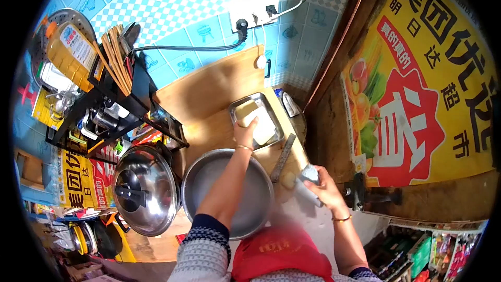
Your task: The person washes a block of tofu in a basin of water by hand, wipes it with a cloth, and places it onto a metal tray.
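Note:
My left hand (244,133) reaches over a rectangular metal tray (279,137), its fingers against a pale yellow-white block (264,125). A second pale piece (245,109) lies beside that block in the tray. My right hand (327,189), lower and to the right, is closed around a grey-white object (311,174). A flat, blurred grey part extends below it, and its kind is unclear. Near it, on the board's edge, are a small round pale lump (288,179) and a long speckled grey strip (283,159). A large metal basin (203,177) stands under my left forearm.
A lidded metal pot (146,209) stands left of the basin. Behind it, a black rack (141,73) holds chopsticks (116,57) and an oil bottle (70,47). Plugged cords hang from a wall socket (250,13). A yellow poster (417,83) covers the right-hand wooden panel.

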Tool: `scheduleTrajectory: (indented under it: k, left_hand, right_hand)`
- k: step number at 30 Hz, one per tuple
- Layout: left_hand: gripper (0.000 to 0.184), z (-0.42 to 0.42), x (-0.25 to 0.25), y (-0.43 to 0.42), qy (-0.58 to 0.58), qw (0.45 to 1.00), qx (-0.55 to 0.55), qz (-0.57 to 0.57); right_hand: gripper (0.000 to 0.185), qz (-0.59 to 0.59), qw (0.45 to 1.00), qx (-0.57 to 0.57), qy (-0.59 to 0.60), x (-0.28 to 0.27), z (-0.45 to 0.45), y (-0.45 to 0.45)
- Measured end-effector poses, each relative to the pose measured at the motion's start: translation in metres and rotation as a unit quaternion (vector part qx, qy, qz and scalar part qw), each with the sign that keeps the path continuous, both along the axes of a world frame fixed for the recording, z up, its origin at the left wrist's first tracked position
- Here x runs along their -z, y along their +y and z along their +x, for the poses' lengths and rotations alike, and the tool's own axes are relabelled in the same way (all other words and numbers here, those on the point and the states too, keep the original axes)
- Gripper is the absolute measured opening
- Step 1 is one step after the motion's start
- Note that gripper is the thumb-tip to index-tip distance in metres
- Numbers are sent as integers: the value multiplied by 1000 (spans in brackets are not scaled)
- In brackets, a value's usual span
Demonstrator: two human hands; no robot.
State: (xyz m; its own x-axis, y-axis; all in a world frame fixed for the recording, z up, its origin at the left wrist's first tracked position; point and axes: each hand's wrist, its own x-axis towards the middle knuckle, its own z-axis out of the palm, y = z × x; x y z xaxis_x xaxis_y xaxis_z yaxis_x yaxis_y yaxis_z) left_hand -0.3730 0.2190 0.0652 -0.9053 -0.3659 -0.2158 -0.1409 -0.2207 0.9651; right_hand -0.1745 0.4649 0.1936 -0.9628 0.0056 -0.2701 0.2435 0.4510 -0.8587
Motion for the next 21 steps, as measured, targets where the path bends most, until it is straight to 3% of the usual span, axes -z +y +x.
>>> scheduleTrajectory:
  k: [1, 2, 3, 4, 5, 6, 7, 8, 10, 11, 12, 13, 14, 15, 16, 17, 19, 21]
  left_hand:
    - [54, 18, -16, -7, 33, 993, 45, 107]
    - [54, 38, -30, -15, 33, 993, 43, 105]
    - [52, 58, -41, -24, 79, 972, 76, 209]
    - [51, 76, -48, -33, 125, 936, 109, 310]
    - [51, 94, -49, -44, 125, 937, 105, 307]
    - [56, 116, -48, -57, 81, 896, 99, 425]
    - [61, 140, -48, -68, 38, 839, 88, 536]
    - [61, 160, -54, -76, 39, 842, 75, 533]
    - [65, 200, -76, -81, 21, 831, 71, 551]
    - [63, 217, -118, -78, 40, 829, 127, 543]
    - [63, 233, -116, -85, 39, 831, 114, 544]
    - [61, 248, -112, -90, 48, 824, 82, 559]
    - [59, 260, -112, -93, 59, 815, 53, 573]
    - [59, 268, -113, -97, 62, 814, 49, 576]
    - [56, 276, -118, -101, 54, 834, 34, 547]
    - [53, 284, -121, -104, 46, 854, 17, 519]
    - [52, 297, -117, -112, 69, 853, 4, 517]
    - [50, 308, -119, -119, 89, 855, -6, 511]
  right_hand:
    - [46, -218, 975, -23, -18, -23, 2, 0]
    - [54, -428, 902, -45, -35, -41, 3, -1]
    - [68, -477, 875, -53, -66, -50, 4, 3]
    - [59, -509, 858, -31, -62, -56, 5, 1]
    - [52, -420, 903, -27, -90, -33, 6, 7]
    - [45, -324, 938, -24, -121, -3, 7, 11]
    - [38, -123, 989, -78, -21, 11, 6, 3]
    - [31, 81, 984, -131, 85, 18, 6, -10]
    - [26, 32, 950, -87, 299, 24, 3, -31]
    - [25, -39, 955, -70, 285, 16, -1, -41]
    - [26, -108, 956, -48, 268, 2, -3, -52]
    - [28, -291, 948, -42, 120, -12, -4, -62]
    - [31, -456, 889, -30, -33, -21, -5, -70]
    - [36, -532, 845, 19, -50, -17, -3, -84]
    - [30, -535, 839, 43, -90, -32, -4, -101]
    - [27, -476, 878, 2, -59, -35, -5, -111]
    - [23, -363, 931, -32, -4, -52, 0, -139]
    - [29, -334, 940, -64, 31, -81, 15, -166]
